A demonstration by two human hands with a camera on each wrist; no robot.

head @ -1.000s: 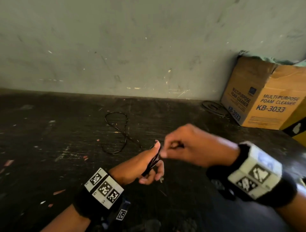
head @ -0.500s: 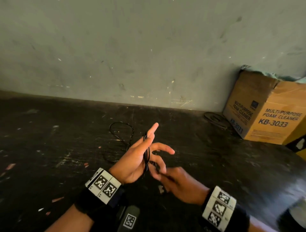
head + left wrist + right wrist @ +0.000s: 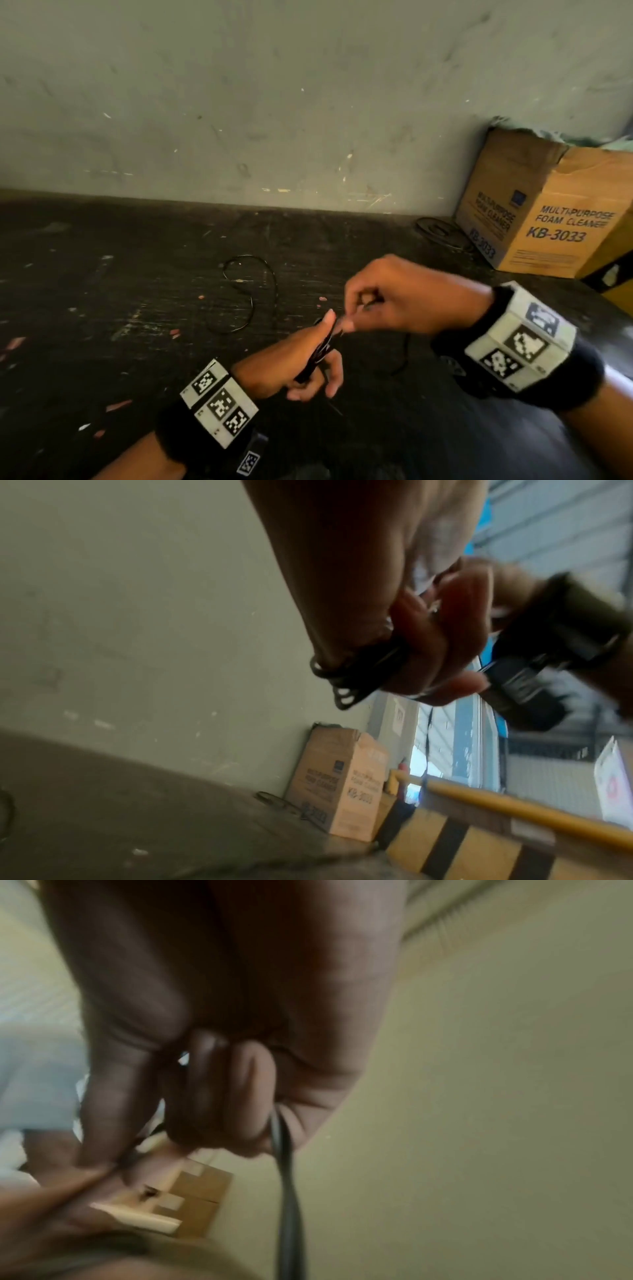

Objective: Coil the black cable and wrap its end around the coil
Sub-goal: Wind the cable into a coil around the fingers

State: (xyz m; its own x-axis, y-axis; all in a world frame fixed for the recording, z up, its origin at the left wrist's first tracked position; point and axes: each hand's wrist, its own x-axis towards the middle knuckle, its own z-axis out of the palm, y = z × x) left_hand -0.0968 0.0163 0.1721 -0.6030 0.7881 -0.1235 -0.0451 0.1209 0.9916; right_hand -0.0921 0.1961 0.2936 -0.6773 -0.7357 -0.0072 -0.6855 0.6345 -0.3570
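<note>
Above the dark tabletop (image 3: 102, 308), the left hand (image 3: 301, 356) grips the coiled loops of the black cable (image 3: 320, 353); the right hand (image 3: 407, 298) pinches a strand at the coil's top (loose slack lies on the tabletop behind).

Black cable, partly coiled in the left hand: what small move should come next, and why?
Probably the right hand should carry the strand it pinches down round the left hand for another loop. The thin black cable already sits bundled in that hand, yet a loose length still lies curled on the dark floor, so coiling seems unfinished.
</note>
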